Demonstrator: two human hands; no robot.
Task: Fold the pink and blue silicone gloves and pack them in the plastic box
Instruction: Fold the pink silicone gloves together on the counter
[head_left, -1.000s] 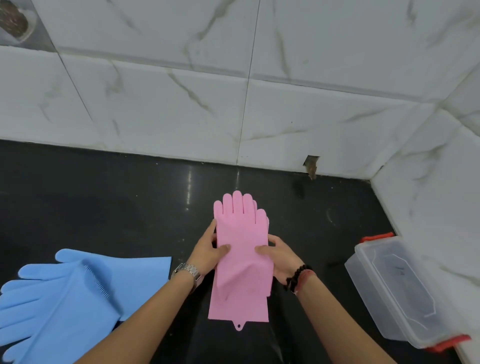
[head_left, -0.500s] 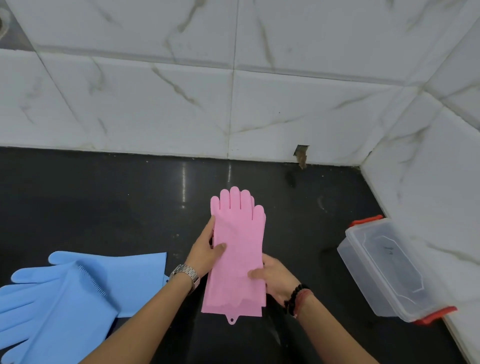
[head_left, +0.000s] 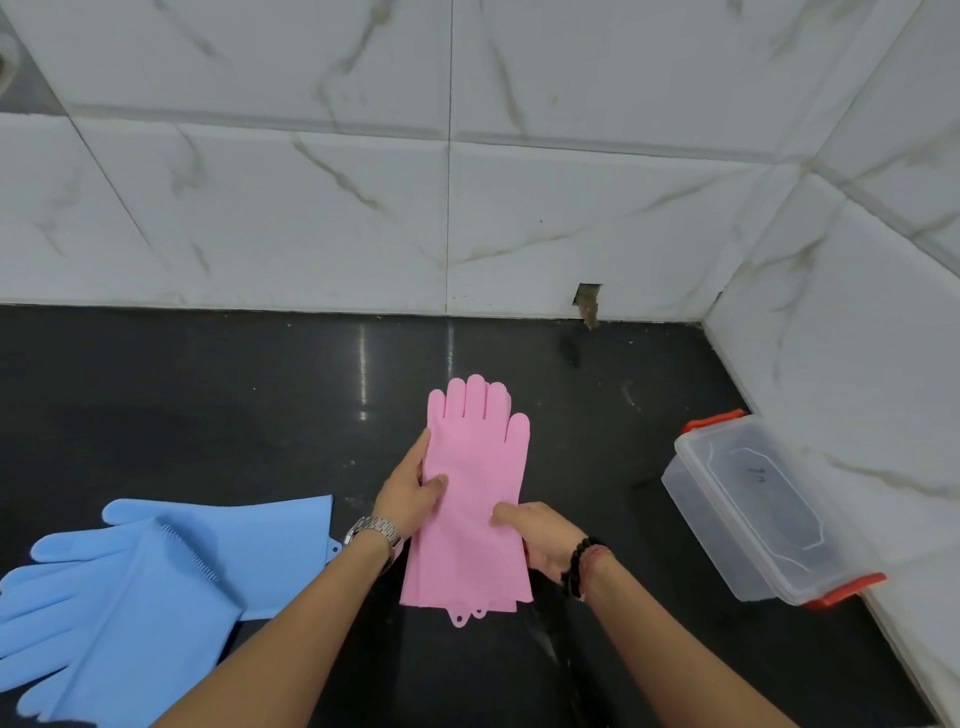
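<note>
Pink gloves stacked, long axis pointing toward wall; left hand, right hand fingers clamped on edges.

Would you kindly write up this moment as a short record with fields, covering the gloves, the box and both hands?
surface: black counter below a white tiled wall
pink gloves: stacked flat, fingers toward the wall, unfolded, held at both side edges
left hand: grips the left edge, thumb on top
right hand: grips the right edge, thumb on top
blue gloves: lying on the counter at left, untouched
box: clear plastic, red clips, lid on, at right by the side wall
progress: nothing folded or packed yet
</note>
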